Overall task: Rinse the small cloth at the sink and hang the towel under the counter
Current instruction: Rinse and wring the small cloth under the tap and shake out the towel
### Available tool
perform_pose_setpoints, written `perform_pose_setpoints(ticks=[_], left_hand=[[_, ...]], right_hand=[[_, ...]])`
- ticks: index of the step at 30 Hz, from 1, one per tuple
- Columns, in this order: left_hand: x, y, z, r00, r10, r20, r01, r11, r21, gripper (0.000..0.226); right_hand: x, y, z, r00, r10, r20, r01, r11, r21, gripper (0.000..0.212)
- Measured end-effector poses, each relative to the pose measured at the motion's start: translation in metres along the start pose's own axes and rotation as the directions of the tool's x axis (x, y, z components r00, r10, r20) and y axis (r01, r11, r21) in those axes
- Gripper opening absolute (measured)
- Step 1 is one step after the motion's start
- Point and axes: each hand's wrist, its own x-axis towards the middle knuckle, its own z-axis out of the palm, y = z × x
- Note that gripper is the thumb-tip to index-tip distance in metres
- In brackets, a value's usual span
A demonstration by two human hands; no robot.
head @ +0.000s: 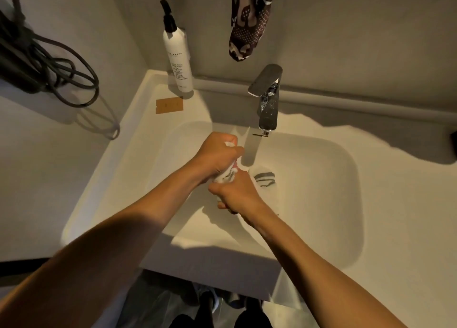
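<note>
White and soaked, the small cloth (226,175) sits bunched over the sink (341,179) beside the tap's stream, clenched between left hand (218,154) and right hand (235,191); limp, likely slippery, best gripped at both ends.

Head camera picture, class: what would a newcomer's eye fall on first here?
First, the two hands at the centre, the left hand and right hand wringing a small cloth over the white sink. Next, the chrome tap just behind them, and the white pump bottle at the sink's back left corner.
</note>
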Motion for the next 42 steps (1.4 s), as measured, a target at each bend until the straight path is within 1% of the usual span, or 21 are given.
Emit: perform_pose_setpoints(ticks=[1,3,5,9,13,15,17,18,19,20,22,23,25,29,33,35,38,39,40,41,42], left_hand=[[0.005,-0.008,0.006,0.998,-0.051,-0.048,0.052,0.999,0.013,0.047],[0.012,-0.024,0.015,0.981,-0.156,-0.115,0.16,0.987,0.027,0.044],[0.017,-0.042,0.024,0.953,-0.263,-0.149,0.275,0.959,0.065,0.038],[0.014,-0.068,0.031,0.895,-0.417,-0.157,0.436,0.892,0.117,0.012],[0.003,-0.081,0.032,0.87,-0.456,-0.189,0.472,0.88,0.052,0.03],[-0.005,-0.074,0.026,0.89,-0.436,-0.13,0.43,0.9,-0.071,0.029],[-0.015,-0.057,0.014,0.916,-0.401,0.02,0.395,0.89,-0.229,0.021],[-0.022,-0.047,0.005,0.927,-0.359,0.106,0.374,0.878,-0.299,0.022],[-0.029,-0.036,-0.003,0.93,-0.325,0.174,0.367,0.865,-0.342,0.036],[-0.035,-0.028,-0.01,0.93,-0.299,0.212,0.357,0.871,-0.337,0.048],[-0.048,-0.011,-0.023,0.948,-0.219,0.232,0.264,0.947,-0.183,0.044],[-0.053,-0.003,-0.029,0.963,-0.162,0.215,0.187,0.978,-0.098,0.036],[-0.061,0.01,-0.039,0.989,-0.031,0.141,0.043,0.996,-0.081,0.031],[-0.073,0.032,-0.046,0.995,0.098,-0.012,-0.099,0.974,-0.206,0.024],[-0.09,0.047,-0.045,0.993,0.049,-0.112,-0.089,0.918,-0.386,0.029],[-0.095,0.054,-0.047,0.993,0.012,-0.121,-0.074,0.85,-0.522,0.029],[-0.097,0.068,-0.065,0.99,-0.049,-0.132,-0.074,0.619,-0.782,0.027],[-0.098,0.072,-0.073,0.983,-0.041,-0.179,-0.114,0.628,-0.77,0.028],[-0.099,0.073,-0.078,0.968,0.003,-0.25,-0.177,0.711,-0.68,0.032],[-0.104,0.075,-0.081,0.941,0.102,-0.322,-0.264,0.815,-0.515,0.033],[-0.11,0.077,-0.08,0.902,0.245,-0.356,-0.354,0.891,-0.284,0.031]], right_hand=[[0.006,0.005,0.005,0.997,-0.057,-0.048,0.048,0.983,-0.175,0.004],[0.015,0.02,0.012,0.991,-0.113,-0.072,0.073,0.905,-0.418,0.014],[0.019,0.033,0.016,0.993,-0.084,-0.088,0.029,0.863,-0.504,0.024],[0.016,0.058,0.025,0.998,-0.033,-0.061,-0.015,0.765,-0.644,0.03],[0.011,0.066,0.031,0.998,-0.053,-0.036,0.013,0.72,-0.694,0.034],[0.002,0.063,0.028,0.993,-0.093,-0.07,0.023,0.747,-0.664,0.032],[-0.005,0.059,0.019,0.986,-0.103,-0.131,0.009,0.818,-0.576,0.033],[-0.01,0.052,0.01,0.984,-0.076,-0.16,-0.014,0.867,-0.498,0.038],[-0.013,0.046,0.001,0.985,-0.027,-0.171,-0.042,0.921,-0.388,0.048],[-0.019,0.037,-0.008,0.986,0.022,-0.167,-0.066,0.961,-0.267,0.059],[-0.028,0.018,-0.023,0.991,0.031,-0.132,-0.043,0.995,-0.085,0.067],[-0.033,0.01,-0.03,0.993,-0.006,-0.115,0.001,0.999,-0.042,0.057],[-0.042,-0.007,-0.043,0.996,-0.08,-0.047,0.083,0.993,0.081,0.035],[-0.06,-0.034,-0.065,0.991,-0.133,-0.002,0.126,0.936,0.33,0.043],[-0.075,-0.052,-0.075,0.984,-0.174,-0.041,0.173,0.872,0.459,0.049],[-0.078,-0.057,-0.079,0.987,-0.149,-0.06,0.159,0.842,0.515,0.059],[-0.083,-0.068,-0.087,0.959,-0.195,-0.204,0.262,0.882,0.391,0.037],[-0.085,-0.072,-0.089,0.942,-0.213,-0.261,0.295,0.895,0.335,0.035],[-0.087,-0.076,-0.092,0.918,-0.253,-0.306,0.341,0.897,0.282,0.036],[-0.088,-0.081,-0.093,0.897,-0.3,-0.326,0.383,0.894,0.232,0.036],[-0.089,-0.084,-0.093,0.878,-0.348,-0.327,0.422,0.887,0.188,0.036]])
